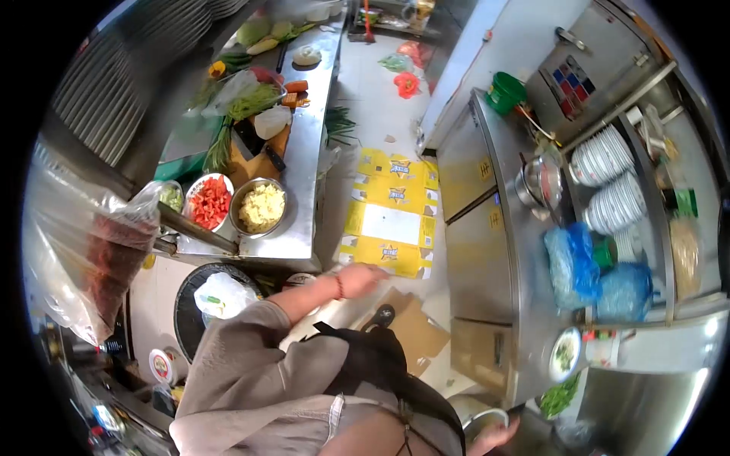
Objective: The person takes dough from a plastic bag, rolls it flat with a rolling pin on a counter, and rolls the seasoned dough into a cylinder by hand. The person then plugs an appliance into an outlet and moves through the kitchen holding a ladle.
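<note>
My left hand [363, 280], with a red bead bracelet at the wrist, hangs in front of me over the floor. Its fingers look loosely stretched out, and I see nothing in them. At the lower right edge, my right hand [494, 438] is at the side of a round, pale-rimmed container [487, 416] and seems to grip it. The container's lower part and most of my right fingers are hidden or cut off. Ahead and to the left, a steel bowl of chopped yellow food [261, 208] stands beside a bowl of diced red pieces [210, 202] on the steel counter [304, 182].
A cleaver [249, 141] lies on the cutting board [255, 169]. Flattened yellow cardboard [391, 216] and brown cardboard [417, 330] cover the floor ahead. Stacked plates [603, 157] and a metal basin [540, 182] stand right. A black tub [190, 304] is at left.
</note>
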